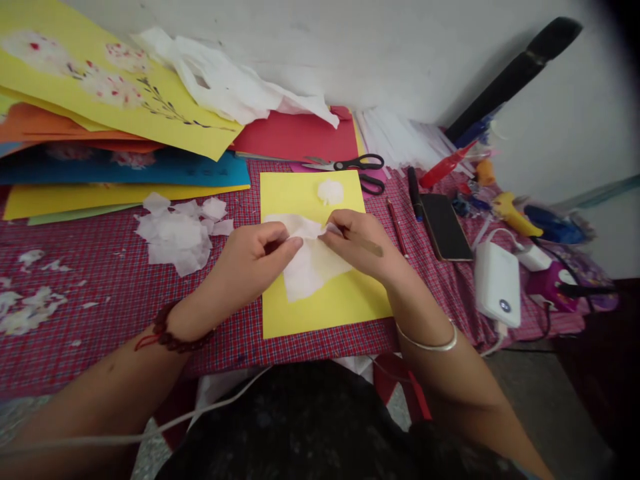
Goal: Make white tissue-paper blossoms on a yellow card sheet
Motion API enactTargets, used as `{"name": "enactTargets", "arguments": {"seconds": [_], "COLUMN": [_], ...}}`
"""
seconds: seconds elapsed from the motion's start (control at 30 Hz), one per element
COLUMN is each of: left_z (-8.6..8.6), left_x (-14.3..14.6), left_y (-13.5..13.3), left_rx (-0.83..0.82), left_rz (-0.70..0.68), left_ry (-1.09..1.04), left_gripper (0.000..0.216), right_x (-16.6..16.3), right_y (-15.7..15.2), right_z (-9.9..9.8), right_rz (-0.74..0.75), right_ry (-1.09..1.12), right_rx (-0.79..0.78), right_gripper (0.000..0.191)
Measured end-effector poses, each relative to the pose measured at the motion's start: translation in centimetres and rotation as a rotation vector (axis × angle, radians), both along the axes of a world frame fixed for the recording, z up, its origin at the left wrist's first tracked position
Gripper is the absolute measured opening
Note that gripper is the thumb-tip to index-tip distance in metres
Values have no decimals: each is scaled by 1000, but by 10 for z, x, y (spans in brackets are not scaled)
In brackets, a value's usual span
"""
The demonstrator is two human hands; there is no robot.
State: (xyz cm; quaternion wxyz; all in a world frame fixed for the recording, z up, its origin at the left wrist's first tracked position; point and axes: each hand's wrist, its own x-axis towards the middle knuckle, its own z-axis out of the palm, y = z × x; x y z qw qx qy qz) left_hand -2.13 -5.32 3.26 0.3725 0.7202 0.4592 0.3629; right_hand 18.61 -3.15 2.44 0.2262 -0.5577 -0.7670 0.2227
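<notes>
A thin white sheet of tissue paper (311, 270) is stretched between my hands, above a yellow sheet of paper (280, 323). My left hand (255, 257) pinches its left side between thumb and index finger. Closed on its right side is my right hand (360, 243); a slim brownish stick (367, 245) also lies along that hand, its kind unclear. Near the top of the yellow sheet sits a small white paper piece (331, 192). To the left of my left hand is a pile of cut white tissue pieces (177, 233).
Black-handled scissors (357, 163) lie behind the yellow sheet. To the right are a pencil (397, 227), a black marker (415, 193), a dark phone (446, 227) and a white power bank (497, 283). Stacked coloured papers (200, 167) and white scraps (37, 310) occupy the left.
</notes>
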Motion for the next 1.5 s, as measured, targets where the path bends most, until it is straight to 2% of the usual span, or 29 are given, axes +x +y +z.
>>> {"name": "enactTargets", "arguments": {"seconds": [0.13,0.23,0.3,0.4,0.53,0.63,0.73,0.8,0.9,0.93,1.0,1.07,1.1,1.23,1.3,1.4,1.5], "left_z": [-1,-3,-5,-9,-9,-7,-5,-6,-7,-8,-10,-11,-12,-14,-14,-15,-16], "left_x": [1,3,4,6,8,7,6,5,5,5,6,7,7,6,5,3,2], "left_y": [-1,-3,-5,-8,-9,-9,-8,-7,-7,-7,-8,-9,-9,-9,-8,-7,-5], "left_rx": [3,-6,-21,-63,-88,-72,-65,-67,-63,-60,-61,-68,-70,-40,-12,-11,-43], "left_rz": [0,-34,-88,-221,-363,-406,-389,-370,-376,-386,-402,-424,-437,-527,-555,-481,-296], "left_ry": [-4,55,111,163,189,215,214,211,219,223,233,248,260,323,360,417,392], "left_gripper": [41,41,40,38,37,38,36,35,34,34,34,34,34,35,35,34,30], "right_x": [4,2,-1,-4,-2,2,5,7,6,5,1,-4,-6,-8,-7,-6,-6], "right_y": [-2,-6,-7,-6,-1,2,2,1,0,0,-2,-3,-4,-2,0,1,0], "right_z": [5,4,2,-5,-12,-12,-8,-6,-6,-7,-9,-12,-13,-12,-10,-9,-9], "right_rz": [35,118,134,93,7,-29,40,119,217,240,258,212,163,-71,-131,-130,-111], "right_ry": [26,152,172,149,141,140,137,145,166,167,167,184,203,305,344,367,368], "right_rx": [-30,-25,17,94,124,100,41,30,104,132,165,171,167,115,75,35,25], "right_gripper": [17,27,23,6,11,12,4,16,37,37,24,8,6,21,24,25,25]}}
